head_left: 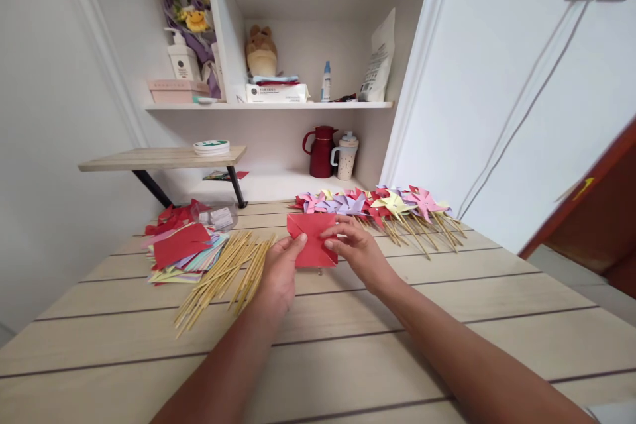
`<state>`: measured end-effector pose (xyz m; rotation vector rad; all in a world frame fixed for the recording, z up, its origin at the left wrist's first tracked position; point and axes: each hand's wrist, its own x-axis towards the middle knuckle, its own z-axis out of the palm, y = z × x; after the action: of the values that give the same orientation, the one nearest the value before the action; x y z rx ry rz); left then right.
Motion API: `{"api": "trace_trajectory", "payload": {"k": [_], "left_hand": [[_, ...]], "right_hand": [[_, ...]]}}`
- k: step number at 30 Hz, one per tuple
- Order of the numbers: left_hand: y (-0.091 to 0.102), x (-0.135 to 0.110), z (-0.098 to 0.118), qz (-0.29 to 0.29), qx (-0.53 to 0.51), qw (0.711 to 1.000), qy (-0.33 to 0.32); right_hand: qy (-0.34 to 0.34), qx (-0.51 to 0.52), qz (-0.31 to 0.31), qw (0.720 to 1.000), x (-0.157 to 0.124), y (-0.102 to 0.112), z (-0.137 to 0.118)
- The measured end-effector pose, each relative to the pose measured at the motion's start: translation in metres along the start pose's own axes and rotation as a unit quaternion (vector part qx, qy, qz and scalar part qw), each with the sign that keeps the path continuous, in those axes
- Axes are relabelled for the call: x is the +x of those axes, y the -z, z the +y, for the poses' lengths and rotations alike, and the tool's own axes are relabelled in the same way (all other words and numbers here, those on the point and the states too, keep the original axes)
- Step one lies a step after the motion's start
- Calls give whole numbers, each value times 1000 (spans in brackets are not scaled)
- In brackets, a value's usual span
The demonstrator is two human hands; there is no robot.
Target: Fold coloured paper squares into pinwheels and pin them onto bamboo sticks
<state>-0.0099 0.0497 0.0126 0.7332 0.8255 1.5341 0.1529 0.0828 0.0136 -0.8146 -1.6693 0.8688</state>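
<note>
A square sheet of red paper [313, 245] with slits or creases running in from its corners is held up over the wooden table. My left hand [282, 268] grips its left edge, thumb on the front and fingers hidden behind. At the right edge, my right hand [358, 248] has its thumb and fingertips on the paper. Left of my hands lie a loose heap of thin wooden sticks [218, 281] and a stack of coloured paper sheets [183, 248]. Finished paper pinwheels [392, 204] on sticks lie in a row behind my right hand.
A small raised shelf [163, 158] on black legs stands at the back left, bearing a round white container [211, 148]. A dark red jug [322, 151] and a pale cup [346, 156] stand in the cabinet. A clear plastic package [218, 217] lies behind the paper stack.
</note>
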Motion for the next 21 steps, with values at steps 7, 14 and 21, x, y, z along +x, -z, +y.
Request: {"api": "trace_trajectory", "payload": {"k": [7,14,21], "left_hand": [[2,1,5,4,-27,1000,5],[-2,-2,2,-31,-28,999,17],[-2,-1,-1,-23,-2,999,33]], "right_hand": [[33,-5,-20,999,-1,4,-2],[69,-22,-13,997,-2,-4,-1],[42,-35,-16,998,-3,-6,-3]]}}
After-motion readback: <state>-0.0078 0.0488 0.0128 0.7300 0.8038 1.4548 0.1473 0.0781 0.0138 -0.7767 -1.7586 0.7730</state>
